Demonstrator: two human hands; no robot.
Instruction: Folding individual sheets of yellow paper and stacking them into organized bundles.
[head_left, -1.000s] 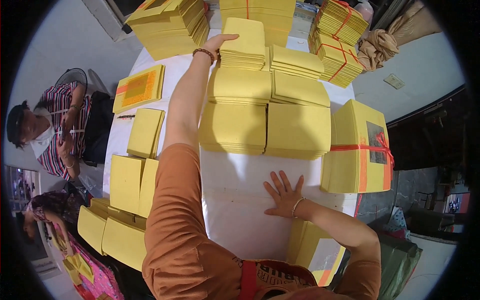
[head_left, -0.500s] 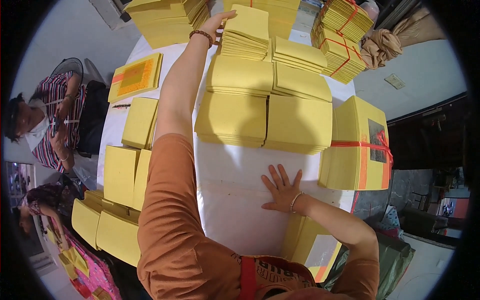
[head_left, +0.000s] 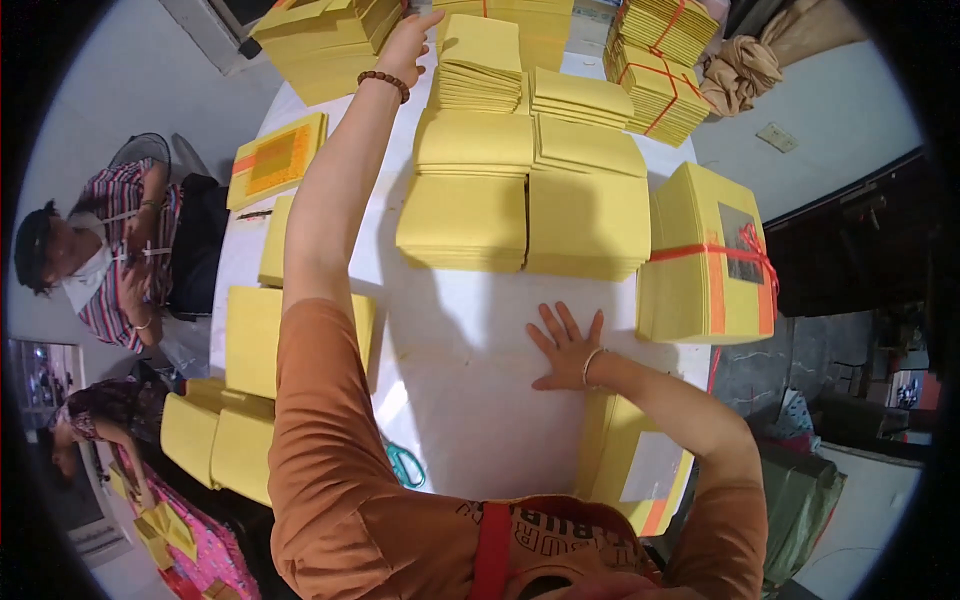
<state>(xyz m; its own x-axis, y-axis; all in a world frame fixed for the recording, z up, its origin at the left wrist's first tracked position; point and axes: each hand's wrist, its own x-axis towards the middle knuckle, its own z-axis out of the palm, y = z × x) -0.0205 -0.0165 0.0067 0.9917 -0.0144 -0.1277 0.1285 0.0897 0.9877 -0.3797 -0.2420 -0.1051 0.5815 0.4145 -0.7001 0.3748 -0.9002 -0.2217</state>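
My left arm stretches across the white-covered table to its far end. There my left hand (head_left: pixel 406 46) has its fingers extended, beside the left edge of a tall stack of yellow folded paper (head_left: pixel 480 60). It grips nothing that I can see. My right hand (head_left: pixel 567 350) lies flat on the white tabletop (head_left: pixel 480 400), fingers spread. Just beyond it stand two neat front stacks of yellow paper, the left stack (head_left: pixel 462 222) and the right stack (head_left: pixel 588 222). Behind them come more yellow stacks (head_left: pixel 590 145).
At right stands a yellow bundle tied with red ribbon (head_left: pixel 690 255); another yellow bundle (head_left: pixel 610 440) is under my right forearm. Red-tied stacks (head_left: pixel 665 90) are at the far right. Teal scissors (head_left: pixel 405 466) lie by my left sleeve. A seated person (head_left: pixel 120 240) is at left.
My left hand has shifted left, off the tall stack's top edge. The view has moved slightly, and the teal scissors have come into sight. My right hand stays flat on the table.
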